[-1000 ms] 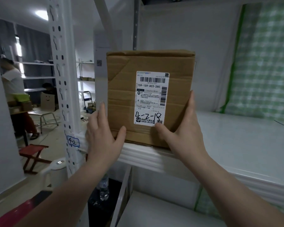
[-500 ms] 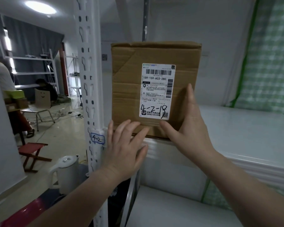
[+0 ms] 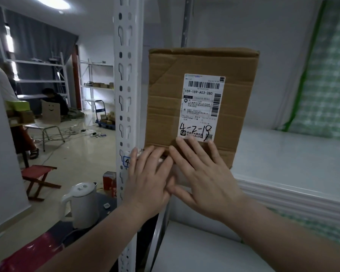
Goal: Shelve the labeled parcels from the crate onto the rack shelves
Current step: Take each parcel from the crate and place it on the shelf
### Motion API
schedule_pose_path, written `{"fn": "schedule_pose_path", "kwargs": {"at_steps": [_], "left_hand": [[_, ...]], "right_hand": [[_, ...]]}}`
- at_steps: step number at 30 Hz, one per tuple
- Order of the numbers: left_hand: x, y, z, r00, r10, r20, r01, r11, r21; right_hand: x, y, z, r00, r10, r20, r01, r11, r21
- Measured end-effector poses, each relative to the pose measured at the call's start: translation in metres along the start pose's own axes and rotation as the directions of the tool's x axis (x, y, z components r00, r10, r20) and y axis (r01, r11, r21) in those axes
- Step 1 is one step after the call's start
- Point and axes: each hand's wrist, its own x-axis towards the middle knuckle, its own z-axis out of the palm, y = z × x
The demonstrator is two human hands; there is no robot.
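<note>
Up on the rack shelf [image 3: 292, 154], at its left end, the parcel [image 3: 165, 107] stands upright, close beside the white post [image 3: 126, 95], label [image 3: 202, 107] facing out. Both hands are flat on its lower front. The left hand [image 3: 147, 181] has straight, spread fingers at the bottom edge where box meets shelf lip. The right hand [image 3: 206, 177] is splayed just under the label, fingertips touching the cardboard. Neither hand grips anything; it looks like a final push to seat the box.

And the hands hide that bottom edge, so whether the box overhangs the lip cannot be told. If it does, letting go early could tip it forward off the shelf. Both palms sit left of the box's middle, so an uneven shove could swing it askew, or jam its near corner against the post. The cardboard is brown, creased and soft-looking, with diagonal fold marks and a rumpled top edge, so a hard press could dent the face or scuff the glossy white label with its barcodes and the hand-written 4-2-18.

The shelf is smooth, pale and slick-looking, with a ribbed front lip, so the box should slide easily. The post is painted metal punched with keyhole slots, and a small tag [image 3: 126, 161] sits behind the left fingers. Below are a rounded white kettle [image 3: 82, 203] and a red folding stool [image 3: 38, 179].
</note>
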Motion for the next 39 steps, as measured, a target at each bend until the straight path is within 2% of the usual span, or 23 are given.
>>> {"fn": "schedule_pose_path", "kwargs": {"at_steps": [9, 18, 26, 30, 34, 37, 39], "left_hand": [[0.006, -0.003, 0.003, 0.997, -0.015, 0.075, 0.015, 1.0, 0.0], [0.004, -0.001, 0.002, 0.99, -0.041, 0.137, 0.037, 0.999, 0.028], [-0.031, 0.011, -0.011, 0.979, -0.157, 0.128, 0.16, 0.987, -0.01], [-0.065, 0.026, -0.036, 0.958, -0.187, 0.219, 0.2, 0.979, -0.039], [-0.11, 0.042, -0.062, 0.86, -0.286, 0.422, 0.35, 0.933, -0.081], [-0.159, 0.066, -0.088, 0.79, -0.414, 0.453, 0.48, 0.877, -0.034], [-0.195, 0.086, -0.104, 0.734, -0.479, 0.482, 0.546, 0.838, 0.002]], "right_hand": [[0.005, -0.003, 0.007, 0.997, 0.062, 0.05, -0.061, 0.998, -0.015], [0.004, -0.003, 0.01, 0.997, 0.07, 0.038, -0.069, 0.997, -0.028], [-0.03, -0.025, 0.003, 0.982, 0.084, -0.169, -0.062, 0.99, 0.13], [-0.063, -0.05, -0.002, 0.973, 0.064, -0.221, -0.009, 0.97, 0.243], [-0.098, -0.08, -0.01, 0.976, 0.051, -0.21, 0.035, 0.922, 0.386], [-0.143, -0.106, -0.015, 0.993, 0.06, -0.1, -0.003, 0.871, 0.492], [-0.181, -0.123, -0.016, 1.0, 0.013, -0.012, -0.004, 0.844, 0.536]]}}
